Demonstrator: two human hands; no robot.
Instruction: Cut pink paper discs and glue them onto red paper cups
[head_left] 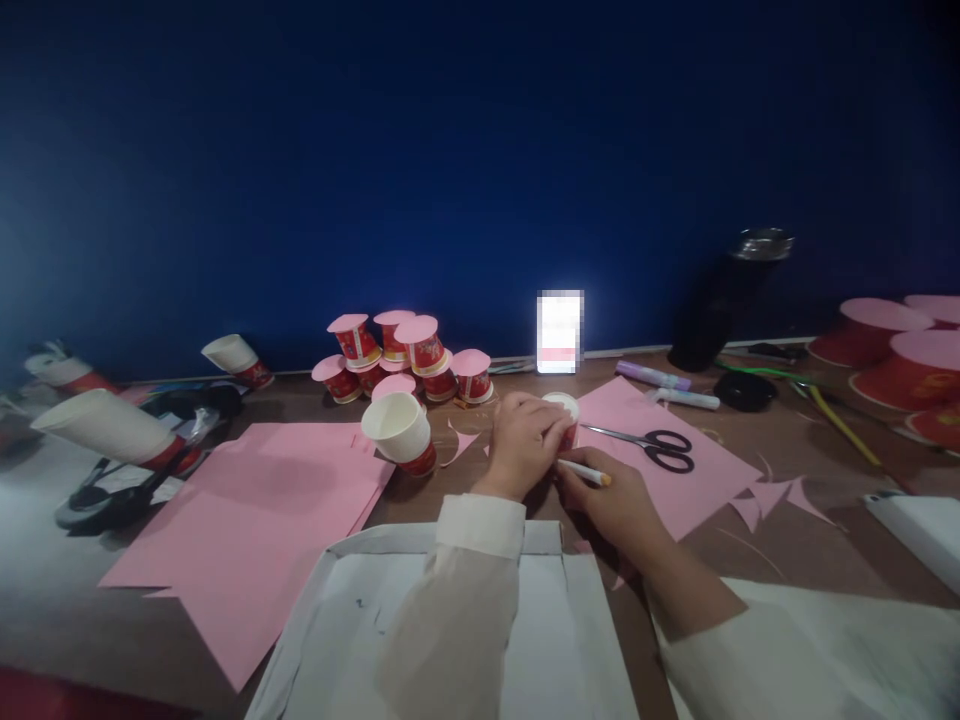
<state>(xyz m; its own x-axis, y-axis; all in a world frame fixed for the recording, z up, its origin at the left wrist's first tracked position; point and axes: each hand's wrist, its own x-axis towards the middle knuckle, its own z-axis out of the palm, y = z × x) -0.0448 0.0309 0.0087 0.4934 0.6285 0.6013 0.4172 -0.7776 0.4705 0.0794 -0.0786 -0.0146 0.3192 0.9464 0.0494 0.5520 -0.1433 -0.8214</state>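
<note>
My left hand is closed over a red paper cup that stands on a sheet of pink paper. Only the cup's white top and part of its red side show past my fingers. Close beside it, my right hand grips a white pen with an orange end. The pen's tip is hidden, low by the cup. Black-handled scissors lie on the pink paper to the right, blades toward the cup. Left of my left hand stands a white and red stack of paper cups.
Cups topped with pink discs are piled near the blue wall. Pink sheets lie to the left, paper scraps to the right. A lit phone, markers and a dark bottle stand or lie at the back.
</note>
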